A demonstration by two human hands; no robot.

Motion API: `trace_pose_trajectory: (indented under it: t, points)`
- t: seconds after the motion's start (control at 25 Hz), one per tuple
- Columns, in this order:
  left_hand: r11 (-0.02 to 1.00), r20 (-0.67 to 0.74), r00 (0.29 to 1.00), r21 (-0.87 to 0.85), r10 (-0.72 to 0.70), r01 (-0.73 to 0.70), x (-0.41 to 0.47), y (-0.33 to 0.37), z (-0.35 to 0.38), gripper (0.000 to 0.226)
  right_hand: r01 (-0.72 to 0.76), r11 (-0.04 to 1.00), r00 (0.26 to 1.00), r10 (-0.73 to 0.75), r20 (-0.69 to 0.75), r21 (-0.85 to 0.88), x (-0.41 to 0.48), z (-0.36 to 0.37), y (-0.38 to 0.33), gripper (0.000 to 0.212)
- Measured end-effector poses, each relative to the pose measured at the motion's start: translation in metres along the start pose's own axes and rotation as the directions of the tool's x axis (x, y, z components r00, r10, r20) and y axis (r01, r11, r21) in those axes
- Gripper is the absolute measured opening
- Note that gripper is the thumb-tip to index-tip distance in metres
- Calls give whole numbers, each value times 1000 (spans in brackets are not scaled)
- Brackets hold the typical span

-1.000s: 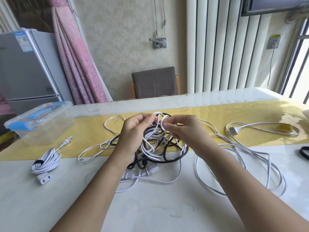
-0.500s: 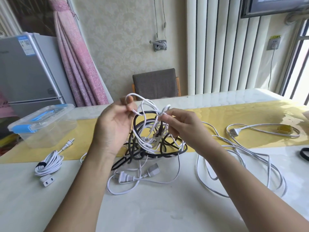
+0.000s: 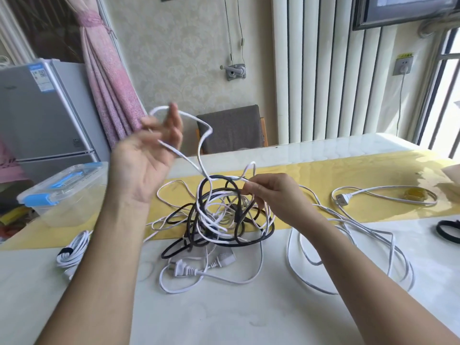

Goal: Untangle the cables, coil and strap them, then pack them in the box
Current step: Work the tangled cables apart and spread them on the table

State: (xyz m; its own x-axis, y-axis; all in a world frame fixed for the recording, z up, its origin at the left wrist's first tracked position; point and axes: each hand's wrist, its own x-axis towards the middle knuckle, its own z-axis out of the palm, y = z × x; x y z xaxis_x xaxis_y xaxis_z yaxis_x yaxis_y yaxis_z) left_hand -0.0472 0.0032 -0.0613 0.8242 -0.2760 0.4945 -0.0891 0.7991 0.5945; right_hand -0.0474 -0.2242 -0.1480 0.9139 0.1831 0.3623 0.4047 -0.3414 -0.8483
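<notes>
From the head camera, the step in hand reads as the untangling. A knot of cables (image 3: 219, 217), black and white wound through each other, sits in the middle of the table (image 3: 249, 314), partly on the yellow runner (image 3: 348, 175). The left hand (image 3: 146, 160) is raised well above the knot, palm toward the camera, fingers spread and blurred; a loop of white cable (image 3: 199, 135) hangs over its fingers and runs down into the knot. The fingers are not closed round it, so the loop looks hooked rather than gripped. The right hand (image 3: 271, 195) is low, at the right side of the knot, with thumb and fingers pinched on a white strand near its top.

One white cable (image 3: 72, 250) already lies coiled and strapped with a dark band at the left, near the clear box (image 3: 67, 192), whose blue-latched lid is on. Loose white cable (image 3: 348, 250) trails to the right of the knot, and another white lead with a plug (image 3: 342, 199) lies on the runner beyond. A dark strap (image 3: 448, 232) lies at the far right edge. A white plug (image 3: 181, 268) lies on the table just in front of the knot.

The task seems early: most cables are not yet separated. The next move probably calls for drawing the raised loop free while the right hand holds the knot steady, and following that strand to its plug so it can pass through. Pulling hard could tighten the black cable round it.
</notes>
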Motion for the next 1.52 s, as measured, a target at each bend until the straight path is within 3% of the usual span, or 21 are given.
trace_pose_trajectory:
  t: [0.04,0.08,0.16,0.24,0.32,0.4,0.48,0.52,0.6,0.64,0.68,0.76,0.8,0.96,1.04,1.16,1.24,1.36,1.44,1.48,1.52]
  points:
    - [990,35,999,-138,28,-23,12,17,5,28,-12,1000,999,11,-48,-12,0,-3,1,23]
    - [990,28,999,-136,45,-41,22,32,14,29,-23,1000,996,22,-85,-19,1,-8,1,23]
    - [992,-74,997,120,-26,34,39,49,26,29,-40,998,993,35,-115,-45,0,-15,1,23]
    - [897,-247,962,389,-118,210,48,52,19,26,-55,996,992,46,-115,-75,-1,-19,0,23]
    - [770,-421,905,554,-67,315,49,43,7,5,-68,992,991,55,-120,-105,-1,-20,0,23]
    - [720,-497,865,625,72,300,46,39,-7,28,-89,987,984,66,-167,-134,1,-24,0,22]
    - [832,-514,844,528,151,173,45,44,-15,33,-120,986,969,91,-229,-116,2,-33,2,22]
    - [909,-486,868,400,99,120,44,49,-18,35,-128,986,963,98,-253,-106,2,-38,3,21]
    - [978,-311,935,60,-172,200,40,54,-16,25,-130,986,955,95,-280,-108,1,-47,5,21]
    - [952,-241,928,49,-284,303,37,52,-13,18,-129,985,955,93,-283,-112,1,-50,5,21]
    - [909,-269,912,198,-308,366,36,50,-10,13,-130,984,957,92,-277,-121,1,-52,5,20]
    - [709,-386,894,563,-229,425,37,45,-3,15,-146,979,969,113,-220,-142,1,-55,6,20]
    - [658,-390,907,644,-158,392,38,43,0,22,-157,982,978,139,-158,-109,0,-56,6,19]
    - [578,-383,922,740,-58,344,42,35,-1,24,-215,966,964,186,190,145,-7,-49,1,18]
    - [532,-413,910,763,-32,366,39,27,-6,24,-146,982,967,116,225,120,-7,-40,-1,20]
    - [596,-405,913,720,-57,356,33,17,-2,21,-52,999,978,53,202,-11,-2,-30,-2,19]
    - [570,-361,928,746,-87,344,28,17,13,25,-33,997,975,48,215,-72,-1,-25,-2,21]
    - [373,-245,963,888,-112,269,15,18,48,40,-15,992,977,41,209,-128,-3,-22,-5,17]
    - [202,-206,930,940,-305,274,-2,21,76,35,-16,989,995,30,91,-148,-2,-24,-6,15]
    - [99,-201,851,955,-485,281,-13,22,88,28,-32,994,999,31,-6,-103,-1,-27,-6,17]
    - [-16,-214,717,962,-663,273,-25,18,97,22,-47,999,994,47,-95,0,0,-31,-7,19]
